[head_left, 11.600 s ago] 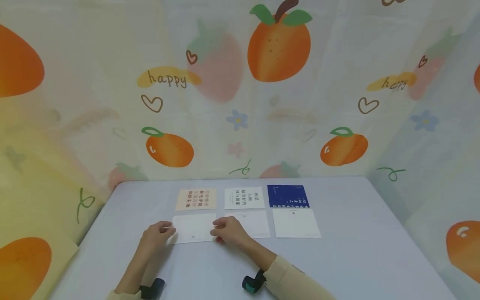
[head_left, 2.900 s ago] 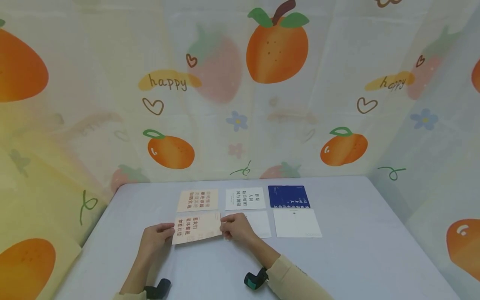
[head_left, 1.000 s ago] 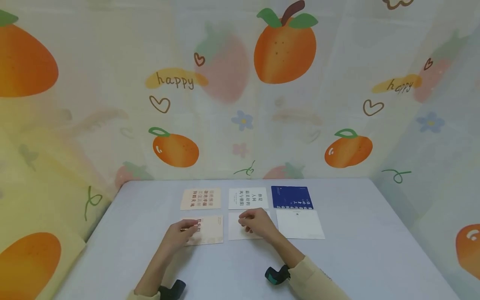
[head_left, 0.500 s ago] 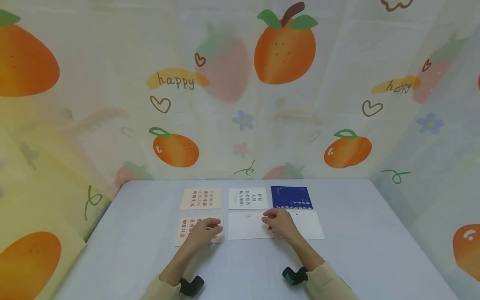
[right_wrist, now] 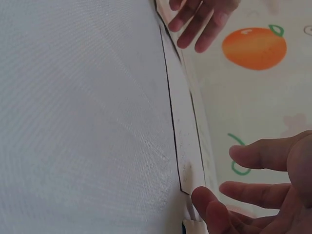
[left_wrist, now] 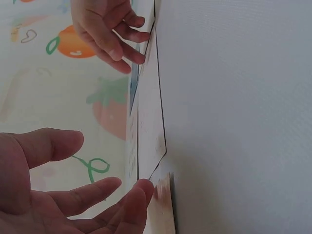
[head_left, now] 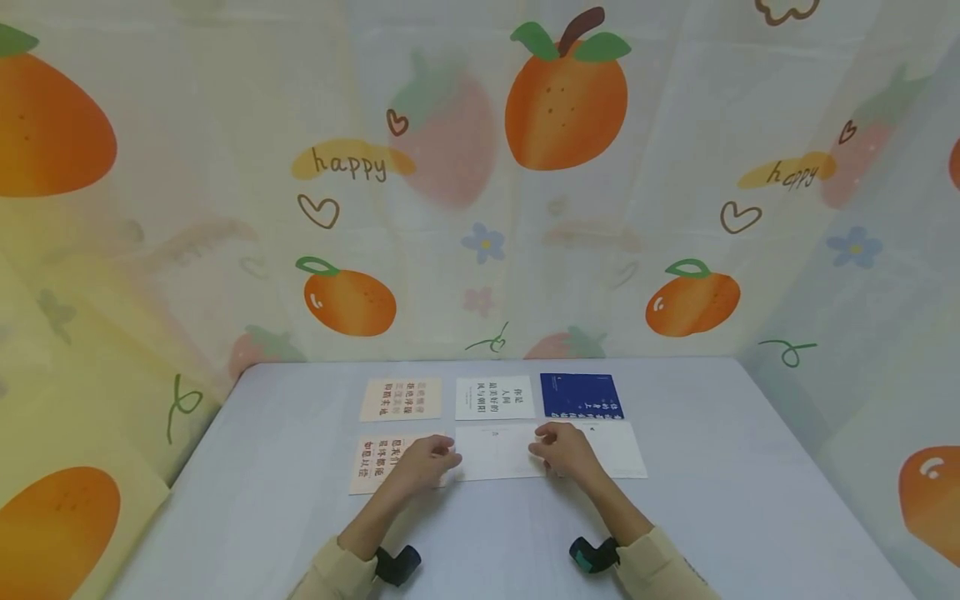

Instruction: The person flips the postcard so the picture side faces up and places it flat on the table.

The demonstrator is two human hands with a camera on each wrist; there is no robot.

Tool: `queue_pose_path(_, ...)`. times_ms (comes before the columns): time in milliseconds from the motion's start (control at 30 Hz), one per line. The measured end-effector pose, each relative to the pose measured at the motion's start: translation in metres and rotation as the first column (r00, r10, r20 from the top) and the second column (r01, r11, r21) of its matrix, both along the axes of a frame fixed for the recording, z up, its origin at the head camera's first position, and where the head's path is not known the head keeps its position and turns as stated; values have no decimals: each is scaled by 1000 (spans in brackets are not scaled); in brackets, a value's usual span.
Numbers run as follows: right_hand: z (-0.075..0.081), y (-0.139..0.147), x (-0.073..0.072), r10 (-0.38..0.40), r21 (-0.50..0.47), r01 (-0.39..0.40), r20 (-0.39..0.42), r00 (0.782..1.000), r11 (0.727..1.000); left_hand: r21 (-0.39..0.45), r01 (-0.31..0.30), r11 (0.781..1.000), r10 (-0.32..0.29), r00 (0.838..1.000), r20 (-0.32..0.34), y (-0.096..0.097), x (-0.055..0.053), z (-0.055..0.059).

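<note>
A white card (head_left: 495, 454), blank but for a tiny mark, lies flat in the front row's middle. At its left end is my left hand (head_left: 420, 467), thumb and fingers apart; in the left wrist view a fingertip (left_wrist: 144, 187) is right at the card's corner. My right hand (head_left: 566, 450) is at the opposite end, its fingers loosely bent, one fingertip (right_wrist: 202, 197) by the corner in the right wrist view. Neither hand grips anything. Under my left hand, partly hidden, lies a beige card (head_left: 371, 467) with printed characters. My right hand partly covers another white card (head_left: 618, 450).
Behind, in a back row, lie a beige printed card (head_left: 401, 400), a white printed card (head_left: 495, 398) and a dark blue card (head_left: 581, 396). A white cloth covers the table (head_left: 712, 517). A fruit-patterned curtain (head_left: 480, 275) hangs along its back and sides.
The front-left card, first blank side up, was held at both ends and now lies printed side up. Both hands let it go and moved right to the middle white card.
</note>
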State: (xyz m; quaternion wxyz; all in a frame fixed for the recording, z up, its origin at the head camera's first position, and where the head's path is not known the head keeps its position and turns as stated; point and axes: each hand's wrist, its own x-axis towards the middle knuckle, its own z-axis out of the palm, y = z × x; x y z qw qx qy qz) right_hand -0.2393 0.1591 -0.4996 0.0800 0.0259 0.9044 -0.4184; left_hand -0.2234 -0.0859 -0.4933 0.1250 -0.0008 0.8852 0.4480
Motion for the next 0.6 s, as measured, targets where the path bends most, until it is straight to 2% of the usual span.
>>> queue_pose_path(400, -2, -3, 1, 6, 13, -6, -12, 1000, 1000, 4, 13, 1000, -13, 999, 39, 10, -3, -2)
queue_pose_path(600, -3, -2, 0, -9, -15, 9, -6, 1000, 1000, 19, 0, 1000, -1, 999, 51, 12, -4, -3)
